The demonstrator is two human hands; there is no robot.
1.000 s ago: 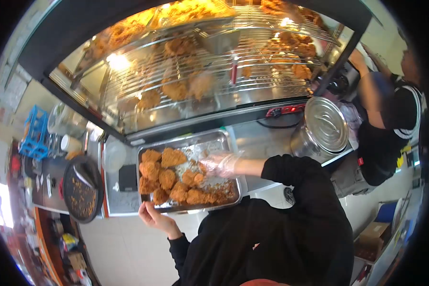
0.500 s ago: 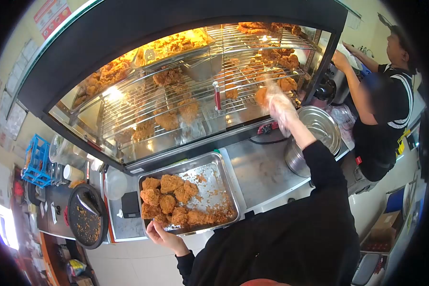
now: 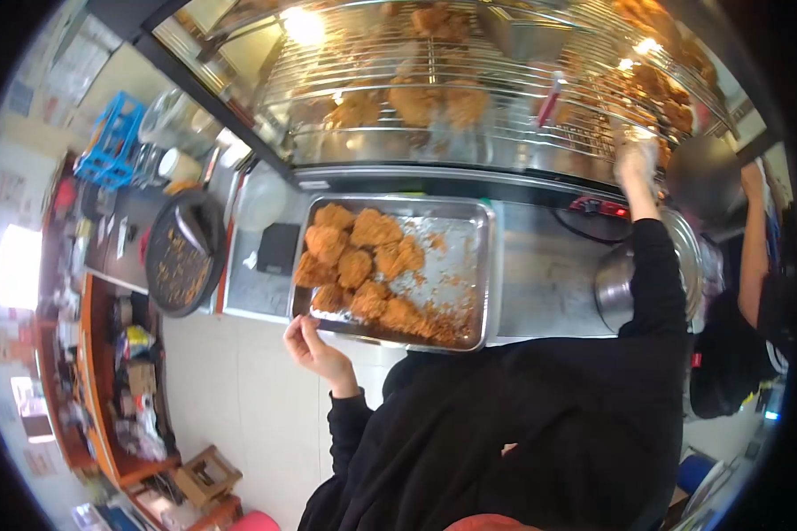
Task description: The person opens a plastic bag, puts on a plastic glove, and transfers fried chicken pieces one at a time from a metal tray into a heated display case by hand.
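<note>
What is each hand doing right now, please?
Left hand: fingers closed on the near edge of the rectangular metal tray of fried chicken.
Right hand: gloved, at the warmer's wire rack; grip cannot be told.

Fried chicken [image 3: 363, 265] in tray [image 3: 485, 265], display cabinet [image 3: 469, 97] behind, pot [image 3: 615, 283] right

— Where's the left hand [image 3: 312, 343]?
— Low and near the body, fingers curled, thumb pinching inward, black sleeve bent at the elbow.
— And the right hand [image 3: 635, 159]?
— Stretched far forward, arm straight, gloved; its grip is unclear.
</note>
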